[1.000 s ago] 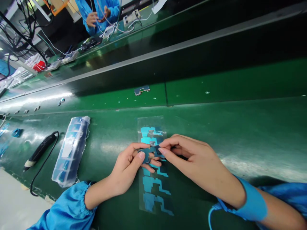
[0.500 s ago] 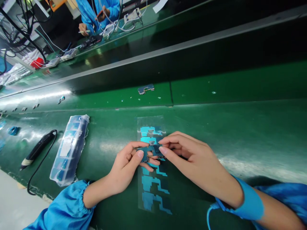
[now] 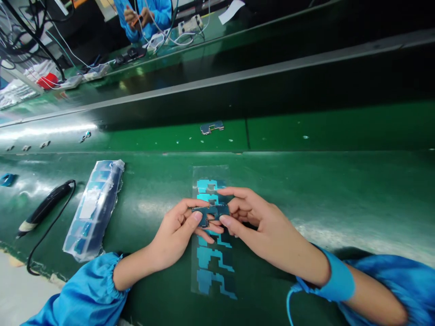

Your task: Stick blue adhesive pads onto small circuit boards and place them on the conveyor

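Both my hands pinch one small dark blue circuit board [image 3: 211, 212] just above the green bench. My left hand [image 3: 176, 233] grips its left end with thumb and fingers. My right hand [image 3: 258, 222] holds the right end, thumb below and forefinger above. Under the board lies a clear backing strip [image 3: 211, 253] with several bright blue shaped stickers, running toward me. Blue sleeves cover both my arms, and a blue strap [image 3: 335, 278] circles my right wrist.
A clear bag of sticker sheets [image 3: 93, 210] lies to the left, with a black corded pen tool [image 3: 42, 209] beyond it. Another small board [image 3: 211, 127] sits on the green conveyor belt [image 3: 306, 131] behind. Across the line, a person in blue [image 3: 142, 16] handles parts among cables.
My hands and the board have drifted slightly left and closer together. The view tilted a little; the person across the line moved their hands.
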Demonstrator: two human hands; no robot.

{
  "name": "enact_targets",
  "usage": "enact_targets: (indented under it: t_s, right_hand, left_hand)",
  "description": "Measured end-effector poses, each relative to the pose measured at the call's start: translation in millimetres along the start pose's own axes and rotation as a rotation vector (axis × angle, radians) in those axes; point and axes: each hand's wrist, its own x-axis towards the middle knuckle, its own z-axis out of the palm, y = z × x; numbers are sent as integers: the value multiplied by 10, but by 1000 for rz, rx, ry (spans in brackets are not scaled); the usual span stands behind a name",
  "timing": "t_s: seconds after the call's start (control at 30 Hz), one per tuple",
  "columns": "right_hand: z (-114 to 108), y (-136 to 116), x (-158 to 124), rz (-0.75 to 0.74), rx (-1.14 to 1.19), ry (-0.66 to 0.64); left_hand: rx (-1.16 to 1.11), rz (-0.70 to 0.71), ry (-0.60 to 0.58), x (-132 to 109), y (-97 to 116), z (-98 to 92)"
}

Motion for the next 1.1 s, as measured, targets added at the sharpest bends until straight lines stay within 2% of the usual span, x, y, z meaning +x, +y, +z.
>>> enact_targets:
  t_s: [0.13,0.27,0.83,1.1]
  right_hand:
    - [-64,-7,18,38,127,-72]
    - [-103,-15,38,66,208,-74]
    - [-27,20,49,87,189,-35]
    - [-70,-11,78,129,167,-36]
  left_hand:
    - [-2,-36,36,8,11,-11]
    - [-3,-14,74,6,-10,-20]
    - [-26,-20,53,24,-54,-22]
    - [-182,-15,-1,7,-80,-87]
